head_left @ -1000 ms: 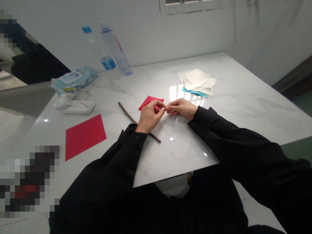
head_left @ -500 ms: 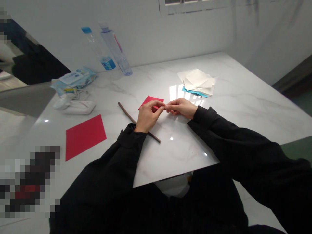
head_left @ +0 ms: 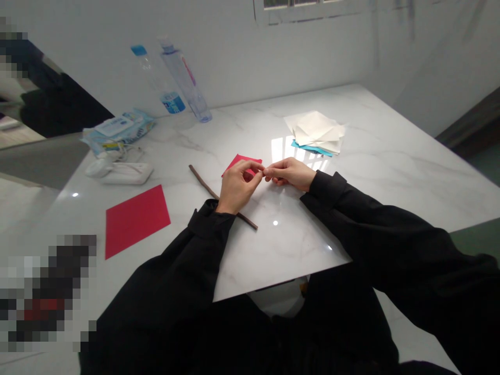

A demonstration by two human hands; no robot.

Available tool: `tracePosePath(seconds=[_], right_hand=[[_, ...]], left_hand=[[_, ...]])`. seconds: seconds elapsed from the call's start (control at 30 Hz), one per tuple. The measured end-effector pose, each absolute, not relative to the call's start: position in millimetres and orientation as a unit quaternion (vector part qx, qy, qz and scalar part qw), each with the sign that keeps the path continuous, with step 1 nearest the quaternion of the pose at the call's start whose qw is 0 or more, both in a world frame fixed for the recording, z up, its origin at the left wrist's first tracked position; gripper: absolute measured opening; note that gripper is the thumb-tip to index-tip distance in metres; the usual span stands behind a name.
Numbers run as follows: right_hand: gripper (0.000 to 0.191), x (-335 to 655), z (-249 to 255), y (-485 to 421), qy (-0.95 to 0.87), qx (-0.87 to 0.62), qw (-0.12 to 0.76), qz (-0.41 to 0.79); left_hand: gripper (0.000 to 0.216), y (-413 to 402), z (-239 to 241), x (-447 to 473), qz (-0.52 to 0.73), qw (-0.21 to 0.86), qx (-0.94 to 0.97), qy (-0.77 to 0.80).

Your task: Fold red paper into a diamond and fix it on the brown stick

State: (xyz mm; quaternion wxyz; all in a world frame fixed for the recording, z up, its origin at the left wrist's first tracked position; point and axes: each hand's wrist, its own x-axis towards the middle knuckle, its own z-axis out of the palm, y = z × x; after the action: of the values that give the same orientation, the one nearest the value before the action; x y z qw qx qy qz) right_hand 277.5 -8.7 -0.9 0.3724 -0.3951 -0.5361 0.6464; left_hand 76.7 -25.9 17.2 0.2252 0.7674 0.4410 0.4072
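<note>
My left hand [head_left: 236,186] and my right hand [head_left: 291,172] meet fingertip to fingertip over the white marble table [head_left: 375,156], both pinched on the near corner of a folded red paper [head_left: 239,160] that lies just behind them. Most of that paper is hidden by my left hand. A thin brown stick [head_left: 203,181] lies slanted on the table and passes under my left wrist. Both arms wear black sleeves.
A flat red paper sheet [head_left: 136,219] lies at the left. A pile of cream and blue papers [head_left: 316,131] sits behind my right hand. Two plastic bottles [head_left: 172,83], a wipes pack [head_left: 117,127] and a white box [head_left: 128,172] stand at the back left.
The hands stay pinched together on the red paper; only the fingertips have shifted slightly.
</note>
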Motion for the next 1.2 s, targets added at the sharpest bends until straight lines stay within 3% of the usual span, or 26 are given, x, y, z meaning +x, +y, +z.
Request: tracePosePath(seconds=[0.6, 1.03, 1.2], right_hand=[[0.031, 274.0, -5.9, -8.8, -0.552, -0.389, 0.371, 0.637], [0.026, 273.0, 0.4, -11.3, -0.542, -0.406, 0.369, 0.636], [0.033, 274.2, 0.0, -10.9, -0.542, -0.397, 0.367, 0.644]], left_hand=[[0.003, -33.1, 26.4, 76.3, 0.375, 0.123, 0.797, 0.457], [0.005, -31.2, 24.6, 75.6, 0.378, 0.144, 0.796, 0.451], [0.007, -30.1, 24.3, 75.7, 0.379, 0.162, 0.788, 0.457]])
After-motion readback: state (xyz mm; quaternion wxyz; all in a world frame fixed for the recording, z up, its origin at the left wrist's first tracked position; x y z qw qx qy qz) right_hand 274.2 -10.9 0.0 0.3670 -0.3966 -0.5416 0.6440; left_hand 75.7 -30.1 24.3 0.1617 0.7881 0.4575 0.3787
